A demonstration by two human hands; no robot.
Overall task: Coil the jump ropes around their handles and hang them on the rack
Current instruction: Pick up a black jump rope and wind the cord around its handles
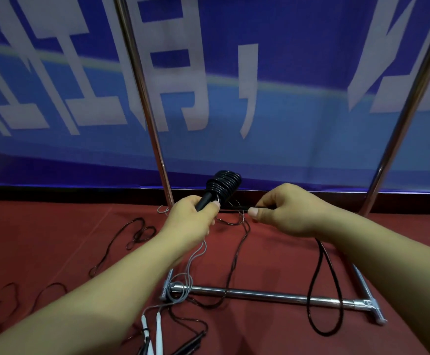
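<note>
My left hand (192,219) grips the black handles of a jump rope, whose upper part carries a thick coil of black rope (225,184). My right hand (287,211) pinches the free stretch of the same black rope (237,206) and holds it taut toward the coil. The remaining rope hangs below my right wrist as a long loop (324,290) down to the floor. The chrome rack shows two uprights (145,98) and a base bar (260,294); its top is out of view.
On the red carpet (55,226) lie a grey-white jump rope (155,326) with white handles, thin dark ropes (137,234) at left, and dark handles (191,342) at the bottom. A blue banner (285,124) covers the wall behind the rack.
</note>
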